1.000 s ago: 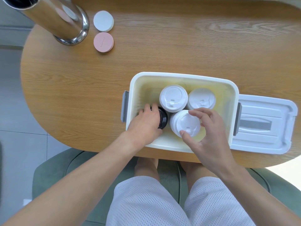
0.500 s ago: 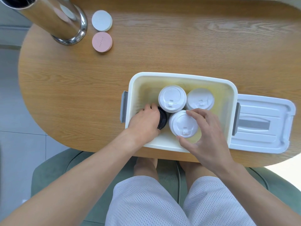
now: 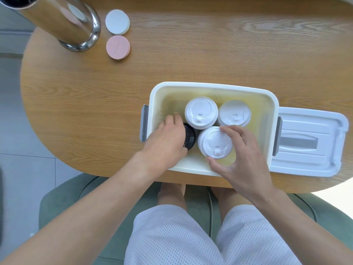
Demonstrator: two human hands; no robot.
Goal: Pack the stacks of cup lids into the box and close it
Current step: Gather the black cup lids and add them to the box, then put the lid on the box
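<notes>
Lid stacks (image 3: 215,143) gripped by both hands (image 3: 242,150).

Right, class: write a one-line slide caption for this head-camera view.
Left hand grips the black lid stack, right hand holds a white lid stack in the open box.

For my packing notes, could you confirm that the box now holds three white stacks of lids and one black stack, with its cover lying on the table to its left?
Not quite: the head view shows the cover lying on the table to the right of the box, not the left. The three white stacks and the black stack are as you say.
</notes>
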